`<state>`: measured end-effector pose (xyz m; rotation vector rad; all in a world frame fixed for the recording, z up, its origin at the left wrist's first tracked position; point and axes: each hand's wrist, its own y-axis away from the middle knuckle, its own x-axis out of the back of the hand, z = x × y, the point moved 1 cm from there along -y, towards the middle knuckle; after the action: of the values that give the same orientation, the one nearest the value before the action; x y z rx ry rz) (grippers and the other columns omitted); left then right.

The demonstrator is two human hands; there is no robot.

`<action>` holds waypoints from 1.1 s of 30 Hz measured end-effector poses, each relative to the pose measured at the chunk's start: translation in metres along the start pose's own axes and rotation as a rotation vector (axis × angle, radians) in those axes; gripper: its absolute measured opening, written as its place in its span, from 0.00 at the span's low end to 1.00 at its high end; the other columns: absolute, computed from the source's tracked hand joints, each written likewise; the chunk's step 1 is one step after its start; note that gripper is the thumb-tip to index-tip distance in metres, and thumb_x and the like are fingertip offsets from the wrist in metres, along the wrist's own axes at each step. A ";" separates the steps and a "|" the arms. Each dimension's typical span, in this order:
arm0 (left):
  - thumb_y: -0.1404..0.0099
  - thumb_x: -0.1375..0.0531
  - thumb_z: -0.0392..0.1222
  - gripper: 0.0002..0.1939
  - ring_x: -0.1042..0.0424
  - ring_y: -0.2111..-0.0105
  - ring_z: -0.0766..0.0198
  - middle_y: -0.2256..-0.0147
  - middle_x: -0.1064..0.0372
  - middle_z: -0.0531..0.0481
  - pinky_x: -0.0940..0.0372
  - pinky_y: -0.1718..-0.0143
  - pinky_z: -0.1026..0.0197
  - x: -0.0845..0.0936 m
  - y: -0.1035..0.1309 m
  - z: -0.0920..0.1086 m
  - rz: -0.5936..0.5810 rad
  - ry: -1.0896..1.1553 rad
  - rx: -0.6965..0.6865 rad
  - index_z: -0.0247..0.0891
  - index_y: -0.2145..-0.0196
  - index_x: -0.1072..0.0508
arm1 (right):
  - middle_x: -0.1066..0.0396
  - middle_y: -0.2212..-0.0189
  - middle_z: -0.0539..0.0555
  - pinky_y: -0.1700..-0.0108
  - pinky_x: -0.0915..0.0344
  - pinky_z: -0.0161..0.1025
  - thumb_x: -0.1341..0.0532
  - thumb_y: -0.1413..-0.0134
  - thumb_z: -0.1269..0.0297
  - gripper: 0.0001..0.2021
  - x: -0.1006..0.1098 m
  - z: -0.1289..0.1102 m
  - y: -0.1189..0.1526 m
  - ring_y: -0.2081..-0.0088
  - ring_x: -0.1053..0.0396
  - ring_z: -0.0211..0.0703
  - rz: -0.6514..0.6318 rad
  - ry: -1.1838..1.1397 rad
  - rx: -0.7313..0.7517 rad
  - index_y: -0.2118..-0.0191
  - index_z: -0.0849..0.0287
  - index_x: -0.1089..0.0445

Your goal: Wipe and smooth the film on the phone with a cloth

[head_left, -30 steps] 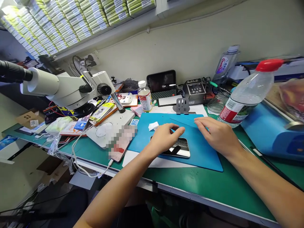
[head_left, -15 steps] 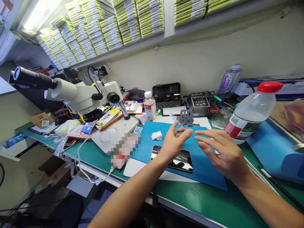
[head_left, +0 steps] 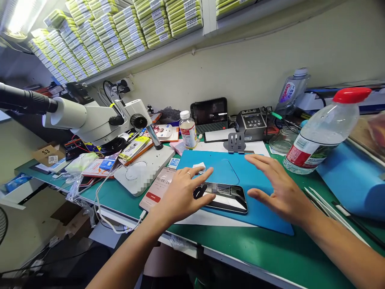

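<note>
A dark, glossy phone [head_left: 230,198] lies face up on the blue mat [head_left: 264,216]. Over its left end hovers my left hand [head_left: 188,192], fingers spread and holding nothing. Just right of the phone my right hand [head_left: 276,190] is raised, thumb and fingers apart. A clear thin sheet [head_left: 227,170] lies on the mat behind the phone. Beyond my left fingertips sits a crumpled white tissue [head_left: 199,166]. Another phone [head_left: 156,186], its screen lit with a timer, lies left of my left hand.
A microscope [head_left: 90,122] stands at the left on a white base. Behind the mat are a small bottle [head_left: 188,130], a grey holder [head_left: 236,142] and a black control box [head_left: 252,122]. A large red-capped bottle [head_left: 325,134] and tweezers [head_left: 326,204] are on the right.
My left hand has moved left and its fingers have spread. The clear film that was by its fingers now lies on the mat. My right hand has opened wider. The view has shifted slightly.
</note>
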<state>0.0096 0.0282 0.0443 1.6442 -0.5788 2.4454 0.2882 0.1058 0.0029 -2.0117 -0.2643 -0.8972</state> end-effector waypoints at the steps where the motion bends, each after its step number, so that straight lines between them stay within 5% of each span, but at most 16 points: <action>1: 0.30 0.35 0.51 0.30 0.33 0.39 0.45 0.35 0.34 0.43 0.40 0.37 0.41 -0.001 0.001 -0.001 -0.025 -0.020 -0.038 0.48 0.33 0.33 | 0.36 0.35 0.64 0.38 0.33 0.63 0.41 0.37 0.39 0.38 -0.002 0.000 0.001 0.35 0.35 0.67 -0.048 -0.012 0.003 0.27 0.47 0.47; 6: 0.34 0.30 0.52 0.32 0.30 0.41 0.45 0.39 0.29 0.43 0.38 0.39 0.44 -0.009 0.001 -0.005 -0.098 0.015 -0.120 0.44 0.36 0.32 | 0.36 0.33 0.65 0.39 0.31 0.62 0.31 0.47 0.39 0.49 -0.006 -0.009 0.001 0.35 0.35 0.68 -0.293 -0.062 0.028 0.25 0.48 0.51; 10: 0.37 0.28 0.53 0.37 0.29 0.43 0.45 0.43 0.26 0.41 0.36 0.41 0.46 -0.019 -0.007 -0.005 -0.131 0.094 -0.104 0.40 0.37 0.34 | 0.29 0.38 0.65 0.45 0.26 0.59 0.34 0.42 0.43 0.41 -0.005 -0.018 -0.002 0.39 0.29 0.64 -0.432 -0.067 -0.012 0.28 0.51 0.44; 18: 0.41 0.26 0.56 0.52 0.40 0.33 0.41 0.33 0.39 0.36 0.40 0.35 0.40 -0.020 0.006 -0.021 -0.135 0.150 -0.035 0.42 0.28 0.46 | 0.24 0.43 0.62 0.50 0.24 0.58 0.34 0.41 0.45 0.37 -0.004 -0.015 -0.005 0.45 0.26 0.62 -0.415 -0.056 -0.027 0.29 0.49 0.40; 23: 0.39 0.26 0.49 0.47 0.38 0.33 0.44 0.33 0.37 0.39 0.38 0.35 0.42 -0.018 0.024 -0.038 -0.125 0.207 0.064 0.45 0.29 0.43 | 0.23 0.46 0.62 0.53 0.24 0.58 0.33 0.46 0.40 0.43 -0.006 -0.013 -0.003 0.48 0.25 0.64 -0.500 -0.022 -0.057 0.28 0.48 0.41; 33: 0.34 0.29 0.43 0.38 0.37 0.35 0.52 0.34 0.35 0.45 0.41 0.33 0.50 -0.021 0.023 -0.041 -0.103 0.344 0.063 0.44 0.31 0.39 | 0.24 0.46 0.62 0.52 0.24 0.56 0.32 0.49 0.38 0.46 -0.011 -0.011 -0.002 0.47 0.26 0.64 -0.514 -0.009 -0.057 0.28 0.50 0.42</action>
<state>-0.0249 0.0254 0.0067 1.1955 -0.3612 2.6065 0.2740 0.1001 0.0009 -2.0336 -0.7943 -1.2185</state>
